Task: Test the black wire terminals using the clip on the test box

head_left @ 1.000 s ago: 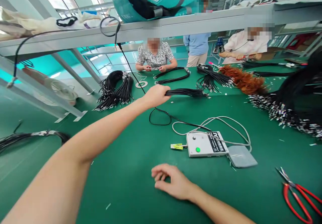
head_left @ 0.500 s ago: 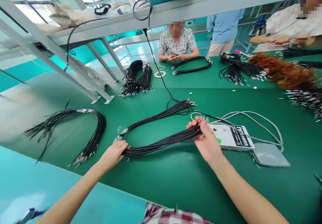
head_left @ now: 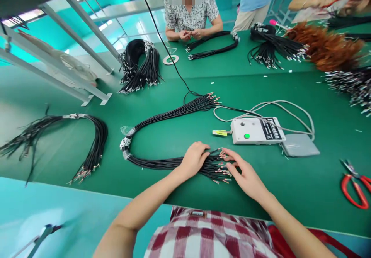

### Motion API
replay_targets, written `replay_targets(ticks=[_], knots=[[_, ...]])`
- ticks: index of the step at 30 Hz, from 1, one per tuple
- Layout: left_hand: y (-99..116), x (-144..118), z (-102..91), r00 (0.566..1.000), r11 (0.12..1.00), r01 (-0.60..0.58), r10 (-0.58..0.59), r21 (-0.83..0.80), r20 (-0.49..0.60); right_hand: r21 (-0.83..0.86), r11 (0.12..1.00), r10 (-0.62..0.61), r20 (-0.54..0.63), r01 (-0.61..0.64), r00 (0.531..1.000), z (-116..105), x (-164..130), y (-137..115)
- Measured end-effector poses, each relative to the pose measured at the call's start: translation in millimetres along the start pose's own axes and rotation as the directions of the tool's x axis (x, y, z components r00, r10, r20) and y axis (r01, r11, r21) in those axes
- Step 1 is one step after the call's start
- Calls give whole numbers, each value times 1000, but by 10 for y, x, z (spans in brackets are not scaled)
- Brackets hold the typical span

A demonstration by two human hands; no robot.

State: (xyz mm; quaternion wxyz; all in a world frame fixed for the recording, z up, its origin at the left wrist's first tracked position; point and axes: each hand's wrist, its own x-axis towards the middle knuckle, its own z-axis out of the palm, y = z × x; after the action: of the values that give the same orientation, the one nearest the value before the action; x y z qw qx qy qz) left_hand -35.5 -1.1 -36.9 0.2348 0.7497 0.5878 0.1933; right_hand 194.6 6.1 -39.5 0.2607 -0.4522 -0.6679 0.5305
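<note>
A bundle of black cables (head_left: 159, 163) lies in a U on the green table, taped at its bend, with stripped reddish and white wire ends fanned out. My left hand (head_left: 195, 158) is closed over the near leg of the bundle, close to the ends. One cable sticks out past its fingertips toward the right hand. My right hand (head_left: 246, 175) is at the wire ends, thumb and fingers apart, fingertips touching or very near them. Beyond my right hand stands a white tester box (head_left: 256, 130) with a green button and a yellow-marked clip (head_left: 220, 133).
Another cable bundle (head_left: 100, 134) lies to the left. Further bundles (head_left: 139, 65) lie at the back, near a white ring (head_left: 171, 60) and a seated person (head_left: 191, 11). A grey pad (head_left: 301, 145) and red-handled cutters (head_left: 355, 184) are on the right. Shelf legs (head_left: 72, 82) stand at back left.
The lifted near leg of the bundle now lies on the table, its ends fanned out. My left hand has moved right along it, and my right hand has loosened its grip. The view has tilted down.
</note>
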Motion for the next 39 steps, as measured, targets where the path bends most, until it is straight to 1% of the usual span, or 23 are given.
replay_targets(ticks=[2,4,5,6,7,9,10,11,13,14,15,17,18,19,20,21,23,25,26,28,30,36,39], knots=[[30,-78,129,998,998,-27,30,-56,53,-37,999,-18,139,24,990,-63,-130,-28],[77,-213,153,993,994,-39,50,-104,109,-46,999,-9,268,22,963,-177,-244,-53],[106,-265,135,991,990,-27,44,-138,126,-51,999,1,291,14,957,-231,-273,-62],[136,-291,106,991,984,-1,25,-177,134,-55,998,10,270,5,963,-271,-277,-68],[165,-287,68,990,975,36,-5,-219,140,-59,998,13,214,0,977,-291,-259,-74],[207,-199,-12,985,947,103,-55,-304,161,-60,998,-4,96,10,995,-271,-175,-87],[219,-130,-47,985,933,113,-60,-341,162,-61,998,-25,74,29,997,-236,-126,-95],[225,-57,-75,986,921,106,-47,-376,161,-65,996,-52,82,58,995,-193,-83,-105],[222,68,-103,985,877,96,-15,-470,172,-90,987,-116,151,130,982,-110,-36,-120],[217,108,-102,980,833,127,-23,-539,197,-109,980,-144,188,166,972,-84,-34,-124],[215,132,-90,967,766,195,-47,-612,250,-126,972,-164,227,196,960,-75,-44,-124],[224,139,-36,911,577,384,-109,-721,397,-133,966,-168,322,220,932,-112,-79,-122],[238,129,0,882,482,456,-132,-748,452,-122,970,-153,372,211,916,-153,-91,-122],[258,118,39,863,413,498,-151,-763,482,-108,976,-129,405,187,905,-202,-93,-124],[280,108,78,858,379,512,-173,-771,484,-94,984,-98,404,148,909,-251,-81,-128],[302,102,112,867,378,498,-201,-780,456,-80,992,-62,364,98,929,-293,-54,-133],[334,104,160,904,436,425,-248,-794,348,-15,1000,16,190,-13,982,-335,35,-143],[343,119,173,934,507,351,-250,-787,255,125,988,86,26,-88,996,-313,148,-149],[340,128,167,942,528,330,-238,-783,237,206,973,108,-8,-104,994,-285,203,-152],[333,150,140,941,520,338,-215,-784,263,332,937,119,-5,-111,993,-218,294,-160],[335,178,101,931,478,364,-211,-800,297,402,909,119,9,-113,993,-166,351,-169],[390,281,9,918,404,375,-287,-835,273,569,814,162,-34,-114,986,-150,407,-183],[386,298,1,918,368,373,-279,-852,281,615,778,173,-19,-125,985,-130,427,-193]])
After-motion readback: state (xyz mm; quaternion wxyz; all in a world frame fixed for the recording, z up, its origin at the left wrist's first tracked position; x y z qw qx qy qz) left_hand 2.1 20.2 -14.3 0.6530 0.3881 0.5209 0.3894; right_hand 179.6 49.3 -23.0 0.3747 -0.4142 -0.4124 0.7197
